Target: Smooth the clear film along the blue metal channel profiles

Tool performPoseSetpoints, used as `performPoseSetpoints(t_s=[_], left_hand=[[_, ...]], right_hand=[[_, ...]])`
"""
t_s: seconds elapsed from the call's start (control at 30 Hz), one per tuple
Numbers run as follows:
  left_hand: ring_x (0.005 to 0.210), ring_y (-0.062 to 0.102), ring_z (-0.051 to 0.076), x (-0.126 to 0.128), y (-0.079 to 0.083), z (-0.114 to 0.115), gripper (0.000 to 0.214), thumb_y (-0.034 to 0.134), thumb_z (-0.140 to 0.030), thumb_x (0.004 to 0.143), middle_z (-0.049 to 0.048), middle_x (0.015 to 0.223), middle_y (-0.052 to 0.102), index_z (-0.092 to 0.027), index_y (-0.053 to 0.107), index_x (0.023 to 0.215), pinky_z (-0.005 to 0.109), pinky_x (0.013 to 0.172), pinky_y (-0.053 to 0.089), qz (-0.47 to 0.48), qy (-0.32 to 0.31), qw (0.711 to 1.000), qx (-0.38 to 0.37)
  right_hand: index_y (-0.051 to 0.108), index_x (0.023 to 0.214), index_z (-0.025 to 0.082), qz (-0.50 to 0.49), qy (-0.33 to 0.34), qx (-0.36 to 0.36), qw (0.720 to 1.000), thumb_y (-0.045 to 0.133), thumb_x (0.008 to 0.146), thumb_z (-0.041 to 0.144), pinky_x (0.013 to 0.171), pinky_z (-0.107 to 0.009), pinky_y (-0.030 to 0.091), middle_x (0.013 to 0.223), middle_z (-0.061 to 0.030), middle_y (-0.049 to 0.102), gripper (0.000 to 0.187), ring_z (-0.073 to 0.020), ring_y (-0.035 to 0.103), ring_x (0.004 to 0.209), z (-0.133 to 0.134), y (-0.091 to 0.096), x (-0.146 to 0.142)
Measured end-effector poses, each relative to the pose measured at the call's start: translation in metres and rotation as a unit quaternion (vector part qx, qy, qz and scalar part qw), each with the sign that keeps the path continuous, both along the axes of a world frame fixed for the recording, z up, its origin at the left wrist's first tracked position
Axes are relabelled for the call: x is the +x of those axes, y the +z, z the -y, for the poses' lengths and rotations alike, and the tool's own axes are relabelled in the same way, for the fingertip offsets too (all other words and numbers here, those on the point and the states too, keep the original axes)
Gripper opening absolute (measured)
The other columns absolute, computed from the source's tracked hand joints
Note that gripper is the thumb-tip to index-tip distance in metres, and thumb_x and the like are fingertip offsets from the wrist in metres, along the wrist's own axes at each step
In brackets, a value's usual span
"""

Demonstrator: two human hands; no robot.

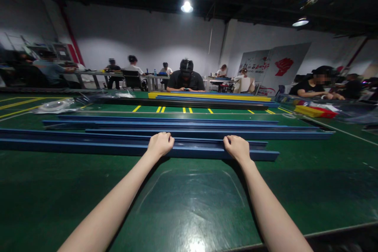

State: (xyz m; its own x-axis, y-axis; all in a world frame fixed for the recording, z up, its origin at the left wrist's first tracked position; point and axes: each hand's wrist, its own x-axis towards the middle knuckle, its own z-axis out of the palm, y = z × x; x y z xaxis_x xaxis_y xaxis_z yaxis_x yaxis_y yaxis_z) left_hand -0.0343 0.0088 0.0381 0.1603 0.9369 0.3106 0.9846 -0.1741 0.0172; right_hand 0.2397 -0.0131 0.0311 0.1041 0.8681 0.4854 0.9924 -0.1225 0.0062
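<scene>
Green matting (189, 204), glossy under the ceiling lamps, is spread across a wide workbench; at twelve o'clock, just ahead of both arms, the nearest blue channel (73, 145) is laid crosswise, long, straight and hard-edged, with a satin painted finish; it is gripped by the left hand (160, 144) and the right hand (237, 147), fingers curled shut over its upper edge, the hands set apart; the grasp is judged to be the step in hand, and any shift of so long a piece would call for an even pull from both; more blue channels (177, 124) are laid behind it; yellow ones (206, 96) are seen farther off, and crumpled clear plastic (56, 106) at ten o'clock.
</scene>
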Motion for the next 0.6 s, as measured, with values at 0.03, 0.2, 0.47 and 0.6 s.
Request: performPoseSetpoints(t_s=[0.03,0.2,0.47,0.6], left_hand=[[0.084,0.059,0.019,0.0,0.0,0.0,0.034,0.029,-0.028,0.082,0.0067,0.09,0.065,-0.018,0.061,0.083,0.026,0.068,0.042,-0.004,0.0,1.0,-0.002],[0.086,0.058,0.021,0.008,0.001,0.001,0.035,0.027,-0.026,0.084,0.01,0.091,0.064,-0.015,0.06,0.086,0.031,0.073,0.041,-0.039,-0.009,0.999,0.0],[0.086,0.057,0.022,0.057,-0.004,0.009,0.032,0.028,-0.026,0.086,0.0088,0.09,0.063,-0.015,0.059,0.085,0.033,0.073,0.04,-0.024,-0.111,0.993,0.038],[0.084,0.057,0.021,0.072,-0.011,0.012,0.033,0.03,-0.031,0.085,0.0087,0.087,0.063,-0.015,0.059,0.086,0.033,0.073,0.041,-0.008,-0.128,0.99,0.051]], right_hand=[[0.068,0.068,0.02,-0.006,-0.009,-0.002,1.0,0.031,0.084,0.032,0.054,-0.024,0.032,0.075,-0.0063,0.068,0.042,-0.0168,0.061,0.07,0.0,0.0,0.0],[0.071,0.069,0.017,-0.001,-0.031,-0.006,1.0,0.029,0.083,0.031,0.054,-0.026,0.035,0.07,-0.0111,0.068,0.046,-0.0209,0.062,0.068,-0.002,0.0,-0.005],[0.07,0.065,0.014,0.009,-0.007,0.007,1.0,0.026,0.085,0.03,0.052,-0.026,0.036,0.069,-0.0124,0.068,0.05,-0.0211,0.063,0.064,0.003,-0.002,-0.035],[0.069,0.068,0.015,0.014,0.042,0.007,0.999,0.025,0.086,0.03,0.051,-0.025,0.035,0.072,-0.0115,0.068,0.05,-0.0194,0.063,0.063,0.006,-0.003,-0.057]])
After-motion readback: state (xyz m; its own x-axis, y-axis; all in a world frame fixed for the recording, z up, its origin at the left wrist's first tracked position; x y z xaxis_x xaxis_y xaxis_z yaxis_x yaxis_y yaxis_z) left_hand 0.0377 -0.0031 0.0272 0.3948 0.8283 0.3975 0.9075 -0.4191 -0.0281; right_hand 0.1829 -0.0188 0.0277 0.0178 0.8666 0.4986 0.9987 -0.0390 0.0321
